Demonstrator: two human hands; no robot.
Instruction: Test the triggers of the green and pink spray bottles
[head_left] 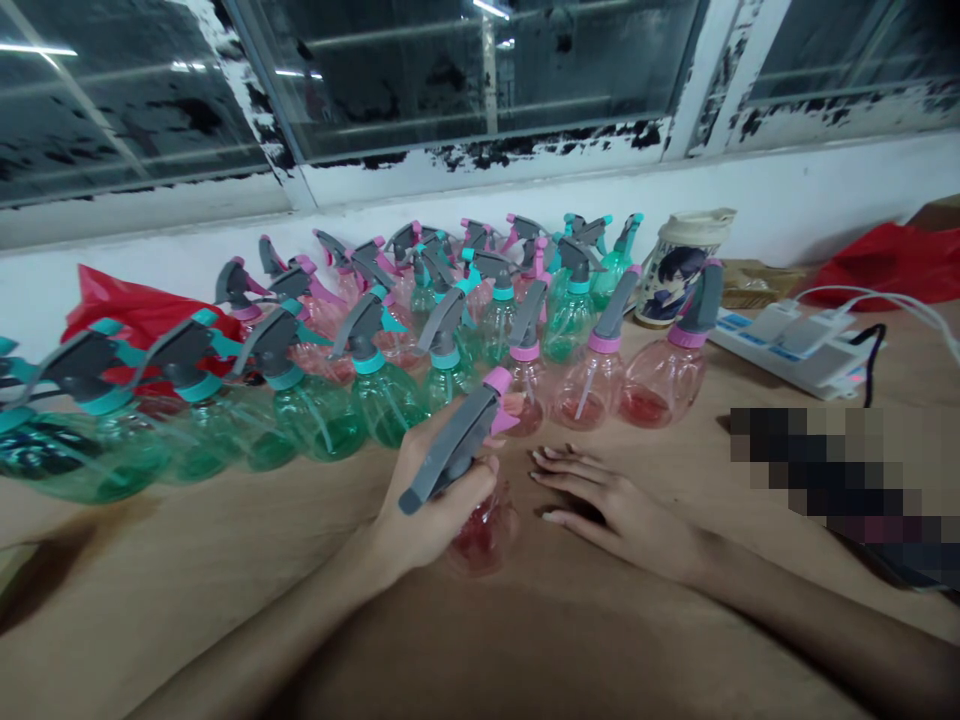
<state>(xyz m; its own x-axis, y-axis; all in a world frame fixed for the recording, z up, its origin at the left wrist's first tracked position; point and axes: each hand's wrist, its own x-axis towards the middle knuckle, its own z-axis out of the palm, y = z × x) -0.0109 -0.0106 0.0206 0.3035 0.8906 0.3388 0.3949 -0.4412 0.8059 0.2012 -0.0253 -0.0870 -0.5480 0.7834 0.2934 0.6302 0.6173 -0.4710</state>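
- Your left hand [431, 495] is closed around the neck of a pink spray bottle [484, 535], fingers wrapped under the grey sprayer head [454, 445], so the bottle sits firmly in your grip.
- That bottle is tilted just in front of you, its rounded body low over the worktop [187, 560]; you cannot tell from this view whether its base touches.
- Your right hand [611, 505] is open and empty, palm down with the fingers spread, lying on the worktop just beside the bottle.
- Expect the bottle to feel light, with thin, smooth plastic that may flex if squeezed; the reddish contents at its base could shift as it tips.
- The neck, below the sprayer head, looks like the surest place to hold; the long trigger lever looks less steady.
- Green bottles with teal collars [319, 420] and more pink bottles [585, 385] stand in close rows ahead of your hands.
- Farther right are a printed tumbler [679, 275], a white power strip [787, 350] and a red plastic bag [885, 265].
- A pixelated patch [832, 470] hides whatever lies at the right of the worktop.
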